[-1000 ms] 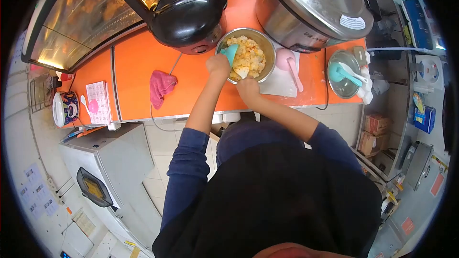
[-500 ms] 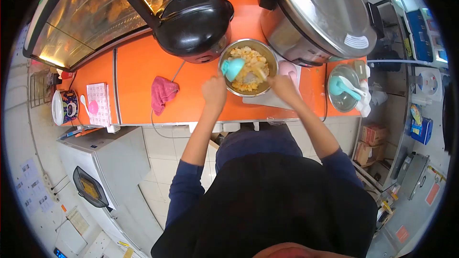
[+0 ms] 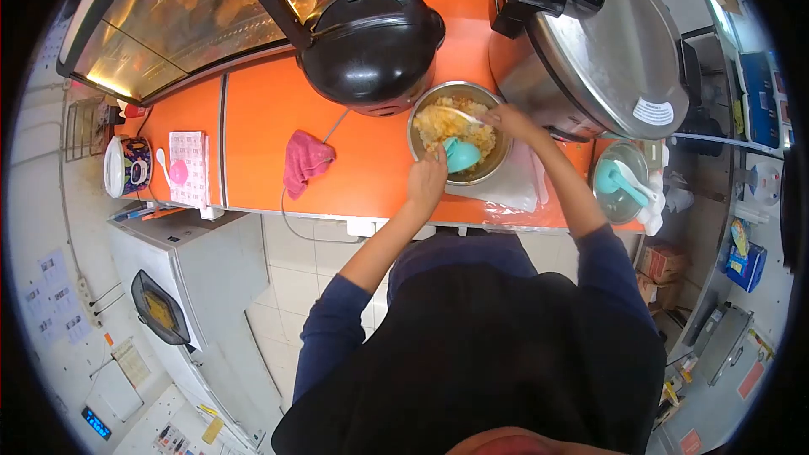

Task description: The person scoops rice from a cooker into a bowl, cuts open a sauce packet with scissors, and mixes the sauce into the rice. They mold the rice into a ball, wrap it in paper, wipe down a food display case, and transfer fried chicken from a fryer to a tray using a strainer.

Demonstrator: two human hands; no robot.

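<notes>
A metal bowl (image 3: 506, 153) stands near the counter's front edge with yellowish rice (image 3: 431, 126) in it. My left hand (image 3: 428, 175) is closed on a teal scoop (image 3: 463, 155), whose rounded cup is over the front part of the rice. From the right, my right hand (image 3: 511, 122) reaches over the rim, its fingers wrapped round the handle of a pale spoon (image 3: 460, 114). The spoon's far end lies in the rice toward the back of the bowl. Part of its handle is hidden by my fingers.
Behind the bowl stand a black rice cooker (image 3: 371, 55) and a large steel cooker (image 3: 611, 50). A pink cloth (image 3: 308, 162) lies on the orange counter (image 3: 253, 143). At right, a clear bowl (image 3: 622, 205) holds another teal scoop (image 3: 608, 177). A lit display case (image 3: 181, 21) is at back left.
The scoop in my left hand has gone from the bowl's left side to its front. My right hand has moved the spoon toward the back of the bowl. The camera view has shifted slightly.
</notes>
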